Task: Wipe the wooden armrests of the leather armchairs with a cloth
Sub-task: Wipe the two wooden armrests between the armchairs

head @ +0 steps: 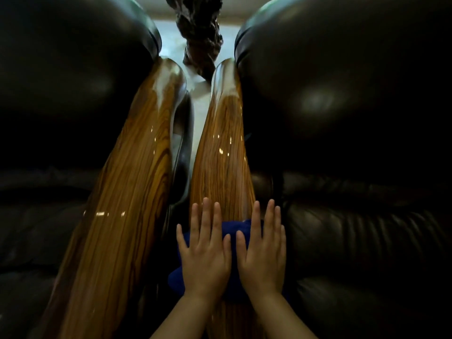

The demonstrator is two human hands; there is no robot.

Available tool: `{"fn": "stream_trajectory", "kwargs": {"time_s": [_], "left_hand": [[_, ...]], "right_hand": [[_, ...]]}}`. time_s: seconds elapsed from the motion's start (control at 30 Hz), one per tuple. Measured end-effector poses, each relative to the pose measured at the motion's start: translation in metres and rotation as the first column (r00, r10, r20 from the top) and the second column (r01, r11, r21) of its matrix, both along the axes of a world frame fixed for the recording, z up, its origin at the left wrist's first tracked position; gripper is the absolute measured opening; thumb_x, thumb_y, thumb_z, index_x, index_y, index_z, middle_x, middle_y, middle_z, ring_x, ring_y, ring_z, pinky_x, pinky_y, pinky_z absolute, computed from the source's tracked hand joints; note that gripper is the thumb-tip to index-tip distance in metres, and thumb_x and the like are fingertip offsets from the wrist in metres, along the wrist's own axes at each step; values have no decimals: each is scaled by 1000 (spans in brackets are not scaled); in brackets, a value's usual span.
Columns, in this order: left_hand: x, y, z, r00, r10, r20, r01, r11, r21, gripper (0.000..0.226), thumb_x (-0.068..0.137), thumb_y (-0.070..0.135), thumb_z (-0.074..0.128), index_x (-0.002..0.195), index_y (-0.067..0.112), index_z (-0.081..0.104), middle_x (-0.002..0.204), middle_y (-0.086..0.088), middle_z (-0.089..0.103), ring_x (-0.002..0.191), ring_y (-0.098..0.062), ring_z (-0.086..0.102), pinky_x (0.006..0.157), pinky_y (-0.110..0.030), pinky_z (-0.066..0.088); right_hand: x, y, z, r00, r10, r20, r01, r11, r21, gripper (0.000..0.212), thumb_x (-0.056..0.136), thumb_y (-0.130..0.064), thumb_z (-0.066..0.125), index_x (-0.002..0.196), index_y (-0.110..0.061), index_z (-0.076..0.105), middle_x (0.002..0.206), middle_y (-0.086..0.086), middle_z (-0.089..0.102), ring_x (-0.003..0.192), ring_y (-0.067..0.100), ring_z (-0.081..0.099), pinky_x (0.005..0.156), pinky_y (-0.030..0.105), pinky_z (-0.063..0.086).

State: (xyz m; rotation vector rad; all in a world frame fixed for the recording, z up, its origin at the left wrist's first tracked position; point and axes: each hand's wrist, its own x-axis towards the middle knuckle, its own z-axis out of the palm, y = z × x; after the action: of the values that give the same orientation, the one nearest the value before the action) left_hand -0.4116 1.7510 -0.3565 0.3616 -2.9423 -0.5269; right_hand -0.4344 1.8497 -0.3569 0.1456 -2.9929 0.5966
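Observation:
Two glossy wooden armrests run away from me side by side: the left armrest (127,192) belongs to the left armchair, the right armrest (220,152) to the right armchair. A dark blue cloth (232,231) lies across the near part of the right armrest. My left hand (205,250) and my right hand (264,250) both press flat on the cloth, fingers spread and pointing away from me. Most of the cloth is hidden under my palms.
Dark leather cushions of the left armchair (61,81) and the right armchair (342,94) flank the armrests. A narrow gap with pale floor (198,106) separates the chairs. A dark carved wooden object (200,35) stands beyond the gap.

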Motion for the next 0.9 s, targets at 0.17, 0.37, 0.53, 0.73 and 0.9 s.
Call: {"fn": "stream_trajectory", "kwargs": {"time_s": [0.17,0.37,0.53,0.73,0.9], "left_hand": [[-57,-18,16,999,25,-28,-25,1000,11,58,93,42,14,146,19,5,156,-5,11,144,-18,4,110,-59,19],[-147,-43,50,989,70,-133,-57,994,96,63,91,44,17,143,29,-14,153,3,-21,143,-14,-16,115,-56,-2],[-116,-45,45,995,5,-97,11,986,165,59,91,42,21,144,38,-4,155,9,-22,143,-11,-17,113,-53,0],[-134,-47,30,995,-36,96,26,994,106,57,85,51,6,132,51,-24,147,16,-34,136,-5,-32,114,-51,-4],[-190,-60,38,994,-42,100,30,993,115,56,88,51,11,128,51,-30,140,19,-43,132,-4,-38,116,-52,0]], "right_hand": [[-63,-16,15,999,23,-45,-21,999,31,62,93,-50,18,147,-23,5,156,13,7,143,26,8,110,53,22],[-150,-39,50,995,-30,-93,14,986,-167,59,91,-47,20,145,-28,3,157,10,1,144,23,3,113,55,13],[-126,-32,36,994,107,22,-91,923,-374,51,89,-52,15,135,-53,-6,151,-19,-16,139,0,-15,115,40,12],[-148,-35,23,973,222,67,-178,898,-403,56,94,-42,22,130,-55,-19,142,-30,-35,134,-4,-27,105,18,-3],[-203,-51,30,965,245,88,-185,883,-431,57,96,-38,26,132,-46,-17,142,-22,-35,135,2,-27,112,22,-4]]}}
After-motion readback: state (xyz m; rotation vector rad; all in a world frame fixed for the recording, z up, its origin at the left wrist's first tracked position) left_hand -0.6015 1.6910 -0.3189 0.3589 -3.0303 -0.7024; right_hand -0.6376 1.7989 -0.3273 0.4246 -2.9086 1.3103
